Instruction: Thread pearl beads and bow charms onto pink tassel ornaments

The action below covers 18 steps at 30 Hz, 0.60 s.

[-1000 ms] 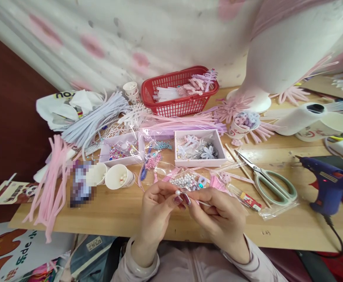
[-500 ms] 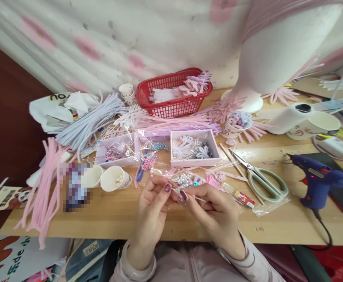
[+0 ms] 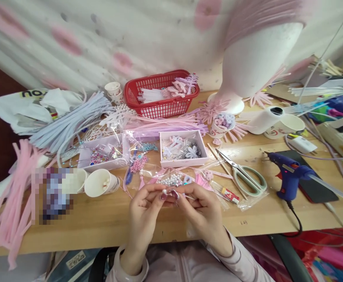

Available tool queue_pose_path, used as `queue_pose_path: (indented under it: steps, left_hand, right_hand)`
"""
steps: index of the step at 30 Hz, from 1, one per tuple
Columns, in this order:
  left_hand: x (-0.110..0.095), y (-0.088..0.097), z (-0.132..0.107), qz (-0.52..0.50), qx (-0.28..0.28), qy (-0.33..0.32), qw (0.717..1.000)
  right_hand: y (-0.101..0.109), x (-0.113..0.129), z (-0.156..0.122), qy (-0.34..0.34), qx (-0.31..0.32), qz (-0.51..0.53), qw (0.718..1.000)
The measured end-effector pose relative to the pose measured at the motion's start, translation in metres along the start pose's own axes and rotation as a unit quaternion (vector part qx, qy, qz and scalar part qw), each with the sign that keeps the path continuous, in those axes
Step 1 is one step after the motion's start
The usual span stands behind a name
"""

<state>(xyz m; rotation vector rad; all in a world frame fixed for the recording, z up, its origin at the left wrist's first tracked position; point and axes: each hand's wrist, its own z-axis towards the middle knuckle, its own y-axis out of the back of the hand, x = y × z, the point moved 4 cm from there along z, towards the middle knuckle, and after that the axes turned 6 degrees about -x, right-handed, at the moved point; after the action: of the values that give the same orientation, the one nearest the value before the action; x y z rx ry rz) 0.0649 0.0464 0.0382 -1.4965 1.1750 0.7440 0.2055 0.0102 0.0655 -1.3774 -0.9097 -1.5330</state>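
My left hand (image 3: 144, 213) and my right hand (image 3: 202, 209) meet above the table's front part, thumbs and fingers pinched together. Between the fingertips is something small; a pale, pearl-like spot shows at the left thumb, but the fingers cover most of it. A thin white strip pokes out beneath the right fingers. Just beyond the hands lies a clear bag of pearl beads (image 3: 171, 180). A pink bead cluster (image 3: 138, 163) rests farther left. Behind the hands stands a white box (image 3: 184, 162) with bagged pale bow-shaped pieces, beside another white box (image 3: 84, 160) of coloured gems.
Green-handled scissors (image 3: 249, 180) and a blue glue gun (image 3: 289, 172) with a lit red light lie at right. Paper cups (image 3: 100, 184) stand left, near pink pipe cleaners (image 3: 15, 196). A red basket (image 3: 159, 107) and a white mannequin form (image 3: 242, 66) stand behind.
The view has swung to the right, so the table's things sit farther left in the picture. Both hands stay together, still pinching, with fingers slightly shifted.
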Motion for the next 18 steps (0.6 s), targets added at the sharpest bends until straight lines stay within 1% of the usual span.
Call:
queue_pose_path:
  steps: [3, 7, 11, 14, 18]
  left_hand:
    - [0.000, 0.002, -0.001, 0.009, 0.002, -0.038, 0.999]
    - [-0.002, 0.008, -0.002, 0.048, -0.009, -0.108, 0.993]
    - [-0.005, 0.007, -0.002, 0.073, 0.001, -0.171, 0.983]
    - [-0.006, 0.005, -0.002, 0.082, 0.004, -0.187, 0.979]
    - [-0.003, 0.006, -0.003, 0.089, -0.012, -0.181, 0.979]
  right_hand:
    - [0.000, -0.001, -0.002, -0.025, 0.006, 0.018, 1.000]
    - [0.001, -0.002, -0.005, -0.013, -0.002, 0.005, 1.000]
    - [0.001, -0.003, -0.009, -0.009, -0.002, 0.015, 1.000]
    - [0.000, -0.002, -0.011, -0.019, 0.001, 0.038, 0.999]
    - [-0.002, -0.004, -0.011, -0.042, -0.002, 0.060, 0.997]
